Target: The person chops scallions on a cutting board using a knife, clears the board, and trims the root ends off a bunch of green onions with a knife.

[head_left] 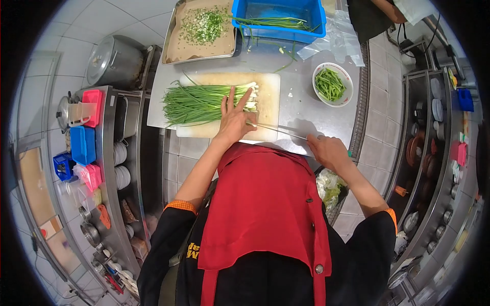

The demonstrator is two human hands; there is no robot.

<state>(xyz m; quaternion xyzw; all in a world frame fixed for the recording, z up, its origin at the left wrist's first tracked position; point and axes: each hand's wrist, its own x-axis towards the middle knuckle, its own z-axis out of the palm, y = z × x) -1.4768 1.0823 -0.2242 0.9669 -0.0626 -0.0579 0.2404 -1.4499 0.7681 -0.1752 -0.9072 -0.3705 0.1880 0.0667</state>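
A thick bunch of spring onions [196, 104] lies across the white cutting board [268, 102], green tops to the left and white ends to the right. My left hand [236, 121] rests on the bunch near the white ends, its fingers spread apart. Closed around the handle of a knife [283, 132], my right hand [329, 152] is at the table's front right. The thin blade points left over the board, its tip close to my left thumb. My right fingers cover most of the handle.
Chopped spring onion fills part of a metal tray [171, 51] at the back left. Beside it, a blue bin [280, 34] holds more stalks. A white bowl [347, 80] of cut green pieces stands right, near a plastic bag [339, 43]. Another person's arm [390, 10] shows at top right.
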